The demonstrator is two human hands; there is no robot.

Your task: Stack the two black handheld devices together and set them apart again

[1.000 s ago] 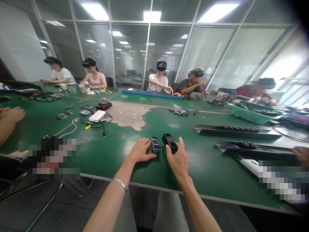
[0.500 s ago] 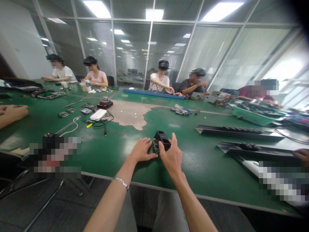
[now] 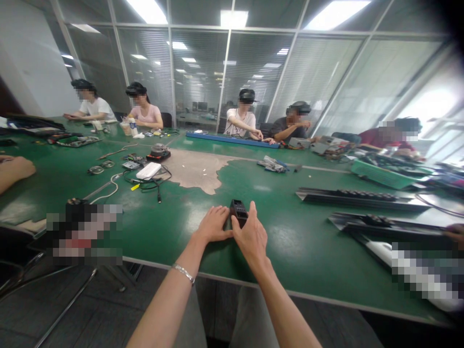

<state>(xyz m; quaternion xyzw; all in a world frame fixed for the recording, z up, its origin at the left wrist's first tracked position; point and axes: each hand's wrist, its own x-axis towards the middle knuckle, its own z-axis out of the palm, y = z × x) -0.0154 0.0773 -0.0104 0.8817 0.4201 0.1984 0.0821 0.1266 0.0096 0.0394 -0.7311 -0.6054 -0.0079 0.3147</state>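
In front of me on the green tabletop stands a small black plastic housing (image 3: 238, 208) with rectangular openings in its top. My right hand (image 3: 251, 238) grips it, the thumb on the near left side and the other fingers along the right, the index finger raised. My left hand (image 3: 214, 225) lies open and flat on the table, just left of the housing, its fingers stretched forward and its thumb pointing toward the right hand. Whether the left fingertips touch the housing I cannot tell. The housing's lower part is hidden behind my hands.
Left of centre lie a white box (image 3: 148, 170) with black cables and a pair of glasses (image 3: 100, 167). Black metal channels (image 3: 358, 198) and a green basket (image 3: 391, 175) are at right. Gloves (image 3: 271, 164) lie farther back. Several people sit around the table.
My right hand and the black housing have shifted left, closer to my left hand. The green circuit board seen beside the housing is now hidden. The left hand stays nearly still.
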